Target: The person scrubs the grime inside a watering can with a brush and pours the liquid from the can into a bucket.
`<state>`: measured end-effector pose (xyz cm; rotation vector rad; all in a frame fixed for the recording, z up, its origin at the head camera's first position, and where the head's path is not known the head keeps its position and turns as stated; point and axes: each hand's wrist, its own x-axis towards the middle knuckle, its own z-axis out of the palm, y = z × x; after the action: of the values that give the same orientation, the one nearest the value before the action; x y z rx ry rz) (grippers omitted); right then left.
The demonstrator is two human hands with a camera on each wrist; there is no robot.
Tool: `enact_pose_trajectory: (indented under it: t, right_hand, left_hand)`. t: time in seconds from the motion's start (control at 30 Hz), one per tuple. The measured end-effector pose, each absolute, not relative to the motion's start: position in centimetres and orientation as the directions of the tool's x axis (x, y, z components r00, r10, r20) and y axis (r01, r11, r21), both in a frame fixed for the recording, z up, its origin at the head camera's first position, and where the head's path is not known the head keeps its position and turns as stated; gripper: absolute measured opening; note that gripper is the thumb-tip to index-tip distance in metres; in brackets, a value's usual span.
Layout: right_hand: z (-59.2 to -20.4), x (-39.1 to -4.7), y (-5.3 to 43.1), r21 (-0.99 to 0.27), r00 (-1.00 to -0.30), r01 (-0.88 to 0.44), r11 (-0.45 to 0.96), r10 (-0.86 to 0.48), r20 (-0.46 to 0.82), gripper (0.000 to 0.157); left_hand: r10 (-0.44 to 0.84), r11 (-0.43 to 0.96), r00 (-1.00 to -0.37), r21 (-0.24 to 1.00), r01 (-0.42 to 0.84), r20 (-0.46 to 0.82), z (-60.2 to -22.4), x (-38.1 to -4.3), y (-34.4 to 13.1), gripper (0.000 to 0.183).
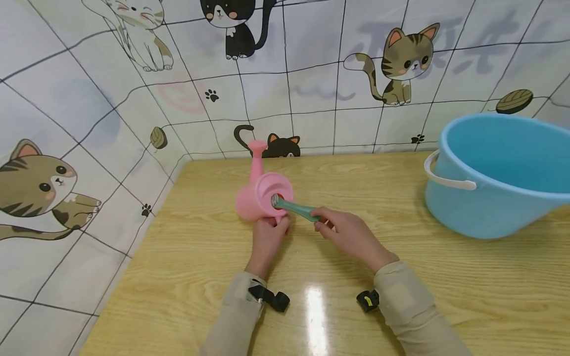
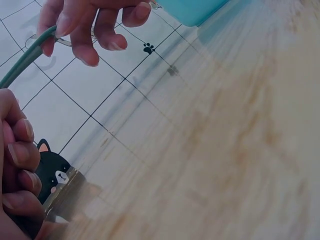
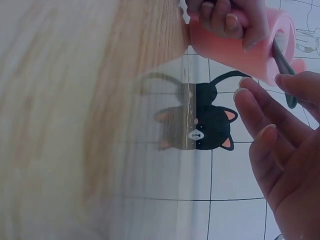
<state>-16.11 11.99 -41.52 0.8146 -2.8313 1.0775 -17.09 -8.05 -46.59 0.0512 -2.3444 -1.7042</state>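
Note:
A pink watering can [image 1: 249,203] is tipped on its side above the table, its round opening turned toward the right. My left hand [image 1: 268,242] grips its handle from below; curled fingers [image 2: 22,150] show in the left wrist view. Between thumb and fingers, my right hand [image 1: 352,237] pinches the end of a green-handled brush [image 1: 297,209]. The brush's pale, bristly head sits at the can's opening, with a bit of red beside it. In the right wrist view the brush handle [image 3: 285,67] enters the can's mouth [image 3: 285,30]. The can's inside is mostly hidden.
A light blue bucket [image 1: 485,207] with a white handle [image 1: 450,180] stands at the right on the wooden table [image 1: 178,296]. Behind and to the left rise walls [image 1: 311,99] covered with a cat-print grid.

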Motion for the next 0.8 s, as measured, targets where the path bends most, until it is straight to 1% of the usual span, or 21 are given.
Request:
enact_pose_trajectory:
  t: [0.2, 0.4, 0.77, 0.8]
  right_hand:
    - [-41.45, -15.97, 11.68, -0.573, -0.867, -0.483, 0.662, -0.451, 0.210, 0.025]
    - [-41.26, -15.82, 11.51, -0.558, -0.874, -0.469, 0.685, -0.450, 0.182, 0.026]
    - [-41.12, -15.74, 11.17, -0.549, -0.863, -0.482, 0.683, -0.478, 0.164, 0.026]
    - [-41.18, -15.75, 11.15, -0.548, -0.862, -0.484, 0.682, -0.481, 0.163, 0.026]
  left_hand:
    - [-0.165, 0.322, -0.971, 0.940, 0.113, 0.173, -46.74, -17.10, -8.08, 0.026]
    - [-0.163, 0.313, -0.972, 0.943, 0.113, 0.170, -46.72, -16.94, -8.07, 0.025]
    - [-0.153, 0.286, -0.972, 0.950, 0.127, 0.176, -46.72, -17.01, -7.93, 0.025]
    - [-0.153, 0.288, -0.973, 0.950, 0.122, 0.172, -46.24, -16.77, -7.83, 0.024]
